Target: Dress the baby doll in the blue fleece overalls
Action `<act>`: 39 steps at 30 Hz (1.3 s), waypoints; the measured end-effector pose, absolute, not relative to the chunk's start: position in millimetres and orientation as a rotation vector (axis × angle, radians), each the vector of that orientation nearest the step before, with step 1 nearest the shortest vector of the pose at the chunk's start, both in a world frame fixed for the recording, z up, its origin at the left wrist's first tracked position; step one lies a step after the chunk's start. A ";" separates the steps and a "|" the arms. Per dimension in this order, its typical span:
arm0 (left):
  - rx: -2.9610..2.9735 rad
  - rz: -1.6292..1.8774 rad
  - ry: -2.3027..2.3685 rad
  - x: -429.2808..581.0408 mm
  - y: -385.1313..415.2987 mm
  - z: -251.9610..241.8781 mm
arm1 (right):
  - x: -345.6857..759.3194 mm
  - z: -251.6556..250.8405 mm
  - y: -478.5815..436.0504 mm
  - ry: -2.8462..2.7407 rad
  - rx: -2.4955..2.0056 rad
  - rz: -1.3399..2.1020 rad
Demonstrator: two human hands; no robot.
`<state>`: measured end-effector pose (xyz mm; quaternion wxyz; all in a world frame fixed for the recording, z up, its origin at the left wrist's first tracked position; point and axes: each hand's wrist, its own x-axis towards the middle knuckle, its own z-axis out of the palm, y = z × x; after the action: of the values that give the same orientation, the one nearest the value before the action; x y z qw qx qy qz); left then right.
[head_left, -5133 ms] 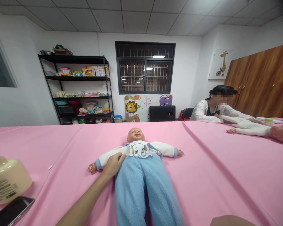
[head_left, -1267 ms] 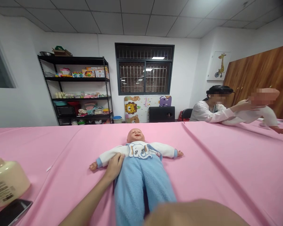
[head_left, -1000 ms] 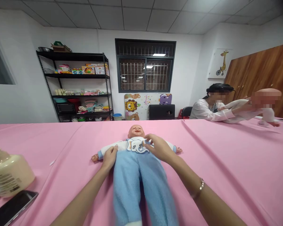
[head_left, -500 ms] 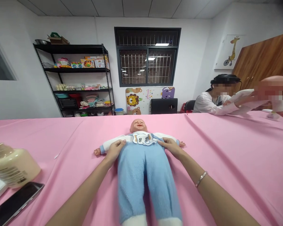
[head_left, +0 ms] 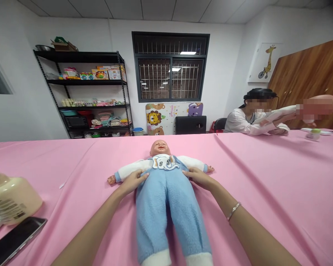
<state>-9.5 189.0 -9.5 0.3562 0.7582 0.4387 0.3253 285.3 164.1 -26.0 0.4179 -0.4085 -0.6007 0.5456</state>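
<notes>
A baby doll lies on its back on the pink tablecloth, head away from me and arms spread. It wears light blue fleece overalls with white cuffs and an elephant face on the bib, over a white long-sleeved top. My left hand is closed on the overalls at the left side of the waist, thumb on top. On the opposite side, my right hand grips the overalls in the same way, a silver bracelet on that wrist. The fingertips beneath the cloth are hidden.
At the left stand a cream pump bottle and a black phone. Across the table to the right, a person in white holds another doll. Black shelves stand against the back wall.
Both hands have slid slightly down from the bib's edge to the waist sides. The bib lies flatter, its elephant face more fully visible. The other person's doll has tilted lower.
</notes>
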 end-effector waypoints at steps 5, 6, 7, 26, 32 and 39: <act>1.781 0.936 1.119 -4.2 187.0 -7.3 | 266.1 -29.9 161.7 -1.151 -0.776 1.505; 1.721 0.954 1.112 -2.3 185.5 -7.8 | 261.4 -31.9 162.5 -1.110 -0.744 1.497; 1.648 0.971 1.102 0.0 183.9 -9.1 | 256.9 -33.8 163.5 -1.086 -0.723 1.494; 1.613 1.007 1.072 -10.4 195.7 -13.8 | 280.9 -43.0 181.4 -1.126 -1.047 1.160; 1.866 1.048 1.218 -13.3 193.4 -6.1 | 287.3 -52.6 190.3 -1.338 -1.324 0.590; 2.525 1.275 1.236 45.3 142.8 39.5 | 282.8 -52.4 196.3 -1.277 -1.383 0.500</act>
<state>45.3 142.8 39.5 0.0272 0.8176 0.4002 0.4130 282.8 196.3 -52.4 0.5622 -0.5871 -0.5424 0.2122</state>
